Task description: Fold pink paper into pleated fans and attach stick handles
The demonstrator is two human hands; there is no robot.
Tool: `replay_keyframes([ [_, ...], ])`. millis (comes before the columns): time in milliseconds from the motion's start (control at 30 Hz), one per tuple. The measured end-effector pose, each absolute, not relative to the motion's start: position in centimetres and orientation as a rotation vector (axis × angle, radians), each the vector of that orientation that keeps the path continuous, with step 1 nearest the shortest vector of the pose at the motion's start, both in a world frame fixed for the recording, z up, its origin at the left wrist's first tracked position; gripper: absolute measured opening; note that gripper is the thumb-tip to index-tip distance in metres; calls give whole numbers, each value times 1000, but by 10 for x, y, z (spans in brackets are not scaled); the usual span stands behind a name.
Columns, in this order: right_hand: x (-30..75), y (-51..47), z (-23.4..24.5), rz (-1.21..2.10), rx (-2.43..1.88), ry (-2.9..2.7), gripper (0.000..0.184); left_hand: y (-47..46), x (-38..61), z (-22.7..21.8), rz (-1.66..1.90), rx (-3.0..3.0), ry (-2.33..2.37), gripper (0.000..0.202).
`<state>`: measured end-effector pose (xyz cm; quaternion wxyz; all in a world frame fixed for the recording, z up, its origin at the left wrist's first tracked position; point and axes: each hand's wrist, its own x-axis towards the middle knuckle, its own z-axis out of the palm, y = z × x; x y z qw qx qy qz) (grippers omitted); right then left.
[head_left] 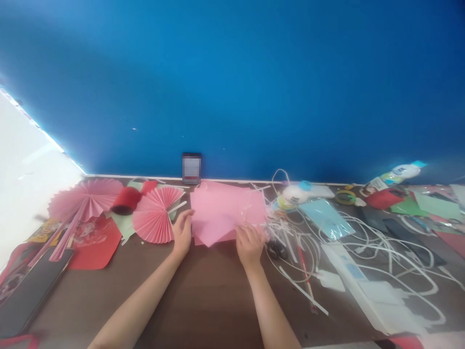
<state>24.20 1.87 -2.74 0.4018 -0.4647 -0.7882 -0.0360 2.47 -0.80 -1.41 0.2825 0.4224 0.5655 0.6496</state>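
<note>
A stack of pink paper sheets [225,211] lies on the brown table [203,295] in front of the blue wall. My left hand [182,233] rests at the sheets' left edge with its fingers stretched out and touching the paper. At the lower right edge of the sheets, my right hand [250,244] has its fingers curled over the paper, holding it. A pleated pink paper fan [157,214] lies just left of my left hand.
Another pink fan [84,199], a red roll [126,200] and red paper [95,242] lie left. White paper strips and cables [363,242], a glue bottle [304,192], a tape ring [345,197] and coloured sheets clutter the right. A small dark device [191,167] leans on the wall.
</note>
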Motion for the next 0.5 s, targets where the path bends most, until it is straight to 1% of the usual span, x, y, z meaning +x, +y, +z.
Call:
replay_keyframes([
  [67,240,18,-26,-132,-1192,-2037,28,-14,26,-15,1833,1383,1675,25],
  [100,238,18,-25,-136,-1192,-2072,29,-16,28,-16,1784,1577,1697,25],
  [167,233,17,-23,-124,-1180,-2149,27,-20,33,-18,1498,1998,1647,29],
  [233,231,16,-20,-70,-1153,-2231,24,-20,40,-20,1190,2254,1620,37],
  [267,230,17,-19,-17,-1132,-2274,23,-19,42,-22,1091,2308,1643,38],
  [333,231,18,-18,131,-1076,-2349,21,-16,43,-25,996,2324,1708,30],
  [400,234,20,-17,284,-1034,-2372,20,-12,42,-28,948,2293,1723,22],
  [500,238,23,-17,441,-1049,-2315,21,-9,38,-30,912,2216,1703,20],
])
